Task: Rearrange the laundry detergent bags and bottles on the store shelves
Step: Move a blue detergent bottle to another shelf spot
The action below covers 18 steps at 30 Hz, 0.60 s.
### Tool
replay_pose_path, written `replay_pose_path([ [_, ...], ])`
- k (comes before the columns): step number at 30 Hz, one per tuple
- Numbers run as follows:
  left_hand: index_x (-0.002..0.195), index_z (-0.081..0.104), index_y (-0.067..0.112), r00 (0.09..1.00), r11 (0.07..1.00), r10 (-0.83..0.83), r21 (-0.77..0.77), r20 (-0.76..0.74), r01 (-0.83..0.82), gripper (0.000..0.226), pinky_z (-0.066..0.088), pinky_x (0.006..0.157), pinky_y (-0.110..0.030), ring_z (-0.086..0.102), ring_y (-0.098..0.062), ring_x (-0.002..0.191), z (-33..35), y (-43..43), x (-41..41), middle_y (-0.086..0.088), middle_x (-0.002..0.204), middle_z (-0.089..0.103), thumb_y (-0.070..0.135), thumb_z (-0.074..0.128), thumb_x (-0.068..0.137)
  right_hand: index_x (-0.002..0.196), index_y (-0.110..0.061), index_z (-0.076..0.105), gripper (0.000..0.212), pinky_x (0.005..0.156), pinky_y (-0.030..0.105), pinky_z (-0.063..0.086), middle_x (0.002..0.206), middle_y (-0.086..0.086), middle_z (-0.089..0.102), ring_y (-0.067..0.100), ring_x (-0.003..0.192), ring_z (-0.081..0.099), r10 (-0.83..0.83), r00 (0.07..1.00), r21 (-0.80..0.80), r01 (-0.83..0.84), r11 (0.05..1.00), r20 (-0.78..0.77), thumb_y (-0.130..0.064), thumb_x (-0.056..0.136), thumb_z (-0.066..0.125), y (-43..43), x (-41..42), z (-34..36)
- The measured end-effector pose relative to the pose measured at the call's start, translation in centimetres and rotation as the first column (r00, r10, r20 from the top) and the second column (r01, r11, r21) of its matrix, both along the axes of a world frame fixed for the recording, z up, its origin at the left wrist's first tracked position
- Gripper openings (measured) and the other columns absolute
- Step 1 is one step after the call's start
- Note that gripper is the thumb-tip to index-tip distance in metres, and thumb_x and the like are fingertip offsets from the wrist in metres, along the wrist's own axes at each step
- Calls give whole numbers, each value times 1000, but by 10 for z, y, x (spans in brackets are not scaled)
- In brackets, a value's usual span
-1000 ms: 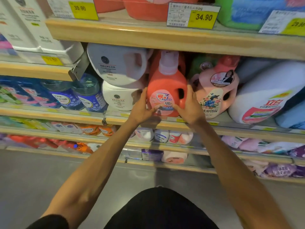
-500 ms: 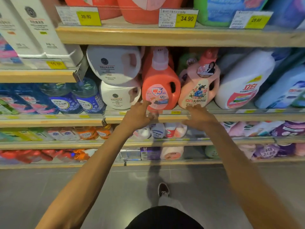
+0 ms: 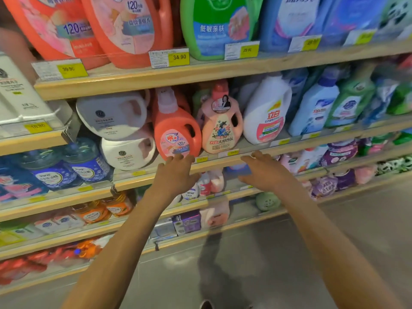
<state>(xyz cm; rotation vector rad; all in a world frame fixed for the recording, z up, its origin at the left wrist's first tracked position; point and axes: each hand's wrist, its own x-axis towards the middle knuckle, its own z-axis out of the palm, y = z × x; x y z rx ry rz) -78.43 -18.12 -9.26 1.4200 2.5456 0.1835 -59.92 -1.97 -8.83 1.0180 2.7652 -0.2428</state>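
1. head view: shows the left hand with fingers straight and slightly apart, gripping nothing, tips right at the foot of the coral detergent bottle; cannot tell whether touching
2. shows the right hand likewise loose and empty, fingers fanned, in front of the shelf edge, below the peach bottle and the white bottle
3. finds the coral detergent bottle upright on the middle shelf, close to the front lip, just beside the peach bottle on one side and, on the other, the upper white jug lying sideways on the lower white jug
4. could tip the coral detergent bottle forward off the lip with a nudge from open fingers, given its height and place near the edge
5. could set the upper white jug rolling out, perched as it is on a rounded side, if the coral detergent bottle shifts away
6. could knock the peach bottle when reaching past it with neither hand closed on anything
7. could scrape the price tags off the rail by dragging fingertips along it
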Motion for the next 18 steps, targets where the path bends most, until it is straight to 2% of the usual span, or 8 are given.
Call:
replay_pose_path([
  [4,140,48,20,999,1000,-18,0,-39,18,51,44,100,-48,46,-37,129,12,8,36,-12,141,48,46,55,97,146,-21,38,64,101,48,43,144,11,40,35,132,40,-19,1000,-36,18,999,-13,-50,92,56,6,38,4],
  [10,137,48,22,999,999,-24,37,-44,26,47,45,99,-47,48,-34,129,24,30,103,-9,139,50,45,56,97,150,-25,31,66,104,46,38,157,10,27,34,140,30,-23,1000,-38,23,999,6,-50,94,55,15,111,12],
  [18,135,49,24,1000,997,-16,70,-23,18,46,45,100,-47,48,-31,128,41,77,210,-7,136,50,44,57,94,152,-23,27,66,104,46,36,154,10,28,34,139,31,-33,998,-37,35,999,57,-48,96,52,28,225,19],
])
